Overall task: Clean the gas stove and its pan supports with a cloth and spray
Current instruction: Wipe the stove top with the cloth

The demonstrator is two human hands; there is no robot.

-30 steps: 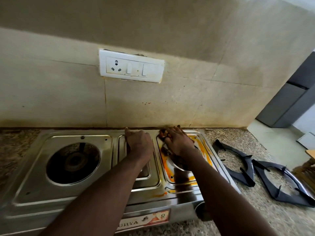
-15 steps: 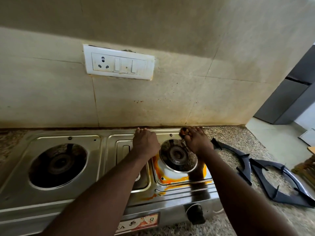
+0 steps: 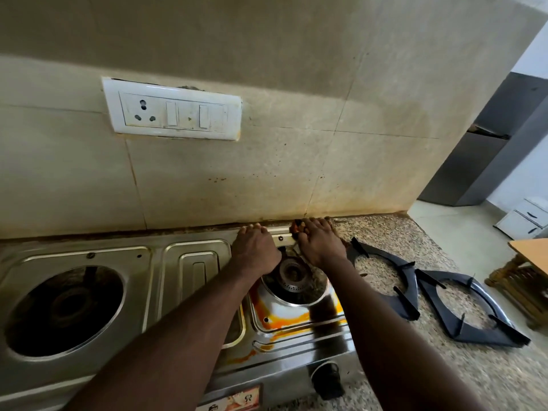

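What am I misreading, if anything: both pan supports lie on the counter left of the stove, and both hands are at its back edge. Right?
Wrong side: in the head view both pan supports lie on the counter right of the stove. Left hand and right hand are at its back edge.

Home kitchen: gas stove [image 3: 184,280], granite counter [image 3: 415,232] (fridge [image 3: 486,149] beyond).

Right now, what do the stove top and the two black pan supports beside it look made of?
Stove top: likely stainless steel, shiny, mirror-like reflections, orange-stained. Pan supports: probably painted or enamelled metal, dark, dull sheen, thin rigid prongs; exact metal unclear.
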